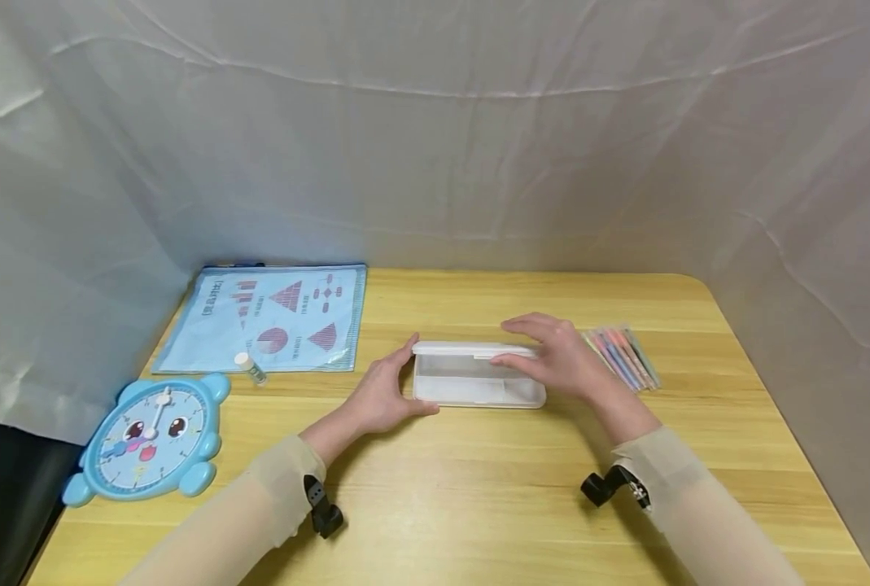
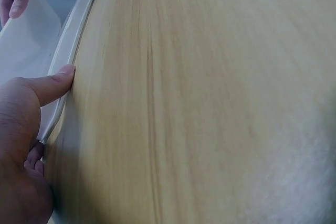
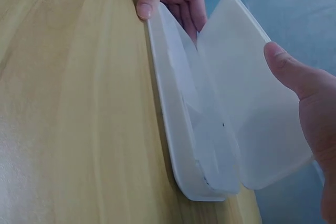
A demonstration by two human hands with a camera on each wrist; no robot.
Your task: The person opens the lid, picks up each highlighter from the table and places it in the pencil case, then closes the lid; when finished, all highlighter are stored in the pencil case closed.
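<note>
The white translucent case point(image 1: 464, 394) lies on the bench point(image 1: 464, 505), between the two hands, with one long side turned toward the person. Its lid point(image 3: 244, 114) stands raised along the far long side. The left hand point(image 1: 383, 395) is clamped on the left end of the case: the thumb is on the near rim, and the other fingers reach behind the far corner. The right hand point(image 1: 562, 358) has its thumb on the front of the lid and its fingers behind, so it seems to pinch the lid right of its middle; how strongly, I cannot tell. To handle the lid well, I think the left hand should hold the case steady against the bench, so that it does not slide or tip, while the right hand turns the lid only about its hinge line, slowly and without twisting, because the plastic looks thin. The left fingers at the far corner should avoid the hinge gap, where they could be caught. Beside the right hand lies a row of coloured pens point(image 1: 625, 358). On the left, well apart from the case, are a blue chart folder point(image 1: 288, 313), a small white-capped bottle point(image 1: 251, 368) at its near edge, and a blue toy clock point(image 1: 174, 464).
</note>
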